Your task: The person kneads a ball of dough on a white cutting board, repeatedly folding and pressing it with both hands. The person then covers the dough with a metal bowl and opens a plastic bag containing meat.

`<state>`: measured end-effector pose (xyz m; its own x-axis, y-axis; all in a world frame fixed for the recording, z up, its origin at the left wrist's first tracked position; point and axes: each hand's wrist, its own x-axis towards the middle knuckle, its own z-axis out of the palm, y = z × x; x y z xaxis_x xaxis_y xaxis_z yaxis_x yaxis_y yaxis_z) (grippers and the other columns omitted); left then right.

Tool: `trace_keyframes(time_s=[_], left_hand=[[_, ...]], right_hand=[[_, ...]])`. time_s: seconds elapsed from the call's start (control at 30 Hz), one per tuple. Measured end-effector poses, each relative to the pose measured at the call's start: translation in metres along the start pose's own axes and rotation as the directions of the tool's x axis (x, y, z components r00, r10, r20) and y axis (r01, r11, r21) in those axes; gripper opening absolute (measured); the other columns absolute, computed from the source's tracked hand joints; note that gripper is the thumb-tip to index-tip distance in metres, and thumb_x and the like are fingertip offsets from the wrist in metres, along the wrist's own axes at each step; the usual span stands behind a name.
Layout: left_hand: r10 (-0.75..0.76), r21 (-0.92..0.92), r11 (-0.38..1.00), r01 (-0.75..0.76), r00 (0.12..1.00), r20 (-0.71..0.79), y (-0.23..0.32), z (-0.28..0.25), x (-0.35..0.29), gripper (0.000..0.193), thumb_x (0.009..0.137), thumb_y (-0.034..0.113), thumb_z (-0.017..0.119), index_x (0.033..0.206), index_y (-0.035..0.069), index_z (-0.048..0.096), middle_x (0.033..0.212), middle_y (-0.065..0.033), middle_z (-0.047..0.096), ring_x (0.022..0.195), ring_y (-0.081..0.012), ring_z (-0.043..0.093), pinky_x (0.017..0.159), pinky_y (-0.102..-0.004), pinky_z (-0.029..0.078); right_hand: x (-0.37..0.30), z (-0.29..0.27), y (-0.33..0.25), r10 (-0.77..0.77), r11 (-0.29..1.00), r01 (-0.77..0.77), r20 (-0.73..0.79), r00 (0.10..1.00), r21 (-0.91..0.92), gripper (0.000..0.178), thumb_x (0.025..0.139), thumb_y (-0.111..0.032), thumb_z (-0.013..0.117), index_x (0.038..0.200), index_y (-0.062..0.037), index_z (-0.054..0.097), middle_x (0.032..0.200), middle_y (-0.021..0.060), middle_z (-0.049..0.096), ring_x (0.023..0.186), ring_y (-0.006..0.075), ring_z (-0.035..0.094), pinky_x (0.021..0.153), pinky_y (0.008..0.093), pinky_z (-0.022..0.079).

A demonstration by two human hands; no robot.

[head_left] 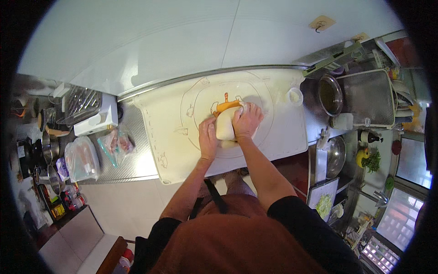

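A thick lump of pale dough (pixel 225 128) lies on a white kneading mat (pixel 285 132) printed with circles and small drawings. My left hand (pixel 208 138) is pressed along the dough's left side, its fingers curved against it. Over the upper right part of the dough my right hand (pixel 247 120) is bent, fingers gripping its far edge and the heel pressing down. An orange printed figure (pixel 226 106) shows on the mat just beyond the dough. The dough's right side is partly hidden under my right hand.
A small clear cup (pixel 294 96) stands at the mat's right far corner. Farther right are a metal bowl (pixel 330 95) and a cutting board (pixel 315 194) with chopped pale-green vegetable. Bagged food (pixel 116 145), a wrapped container (pixel 82 157) and a white appliance (pixel 96 121) sit left.
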<state>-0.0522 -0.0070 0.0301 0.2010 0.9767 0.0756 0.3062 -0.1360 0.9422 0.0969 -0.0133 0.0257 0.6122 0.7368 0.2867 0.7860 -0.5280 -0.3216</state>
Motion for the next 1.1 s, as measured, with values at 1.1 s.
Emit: trace_keyframes(time_s=[1.1], left_hand=[[0.513, 0.611, 0.472, -0.635, 0.762, 0.396, 0.027, 0.086, -0.052, 0.041, 0.095, 0.025, 0.051, 0.135, 0.018, 0.057, 0.142, -0.0111, 0.049, 0.139, -0.0342, 0.036, 0.116, -0.0580, 0.019]], right_hand=[[-0.093, -0.153, 0.383, 0.470, 0.853, -0.349, -0.281, 0.837, 0.388, 0.020, 0.085, -0.011, 0.060, 0.102, -0.0009, 0.062, 0.098, 0.0182, 0.061, 0.093, 0.0366, 0.058, 0.082, 0.0468, 0.047]])
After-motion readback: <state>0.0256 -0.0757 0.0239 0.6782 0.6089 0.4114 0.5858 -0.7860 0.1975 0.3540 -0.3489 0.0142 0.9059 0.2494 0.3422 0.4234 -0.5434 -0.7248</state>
